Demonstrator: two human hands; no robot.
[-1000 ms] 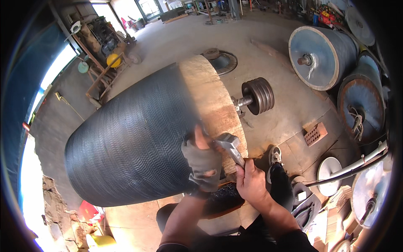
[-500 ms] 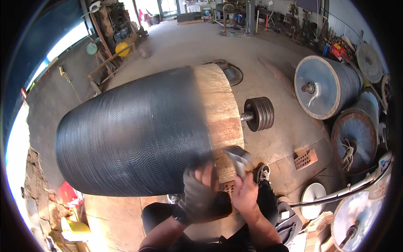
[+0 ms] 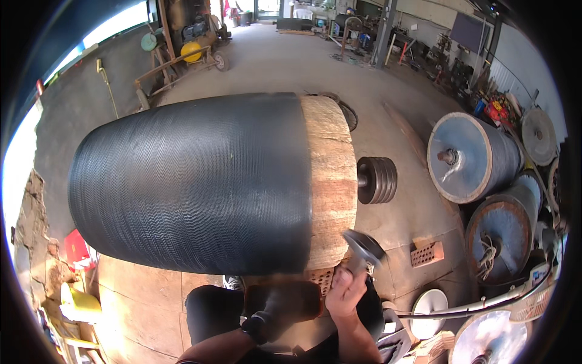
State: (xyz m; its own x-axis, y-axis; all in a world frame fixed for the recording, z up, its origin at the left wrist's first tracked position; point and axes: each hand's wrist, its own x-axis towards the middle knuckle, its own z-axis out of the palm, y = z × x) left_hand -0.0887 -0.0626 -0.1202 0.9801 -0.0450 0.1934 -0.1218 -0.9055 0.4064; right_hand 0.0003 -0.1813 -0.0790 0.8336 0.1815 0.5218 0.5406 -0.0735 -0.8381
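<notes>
The hammer (image 3: 365, 247) tilted up just above the right hand's (image 3: 345, 295) fingers, which were wrapped round its handle, forearm rising from below. Left of them, the blurred left hand (image 3: 278, 310) reached over a dark box (image 3: 307, 292); its fingers' state could not be told. Beyond both hands' fingers lay a black-wrapped drum (image 3: 194, 188), then a grooved pulley (image 3: 377, 180)

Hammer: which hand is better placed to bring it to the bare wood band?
Right, I'd judge: the right hand grips the hammer, its head near the lower right of the wood band in view. The left hand, blurred, is lower, over the dark tray.
</notes>
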